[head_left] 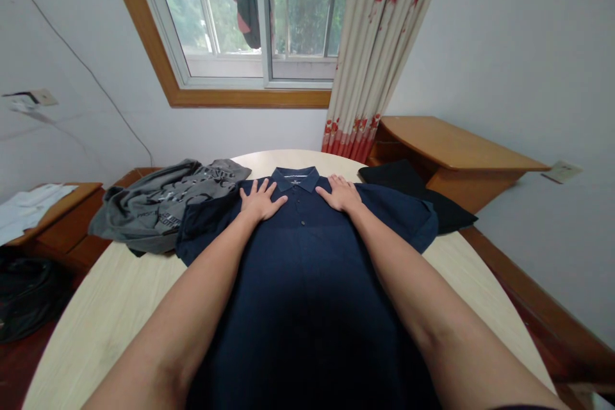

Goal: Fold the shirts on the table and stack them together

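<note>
The navy shirt darkens into shadow, its lower end cut off.

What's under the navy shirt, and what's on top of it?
On top, the left hand and right hand lie flat near the collar. Under it is the pale table; whatever the shirt covers cannot be seen.

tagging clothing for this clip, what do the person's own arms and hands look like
The left hand and right hand are bare, with no gloves, rings or watches visible. The left forearm and right forearm are uncovered too. A dark edge, perhaps a sleeve hem, shows at bottom right.
</note>
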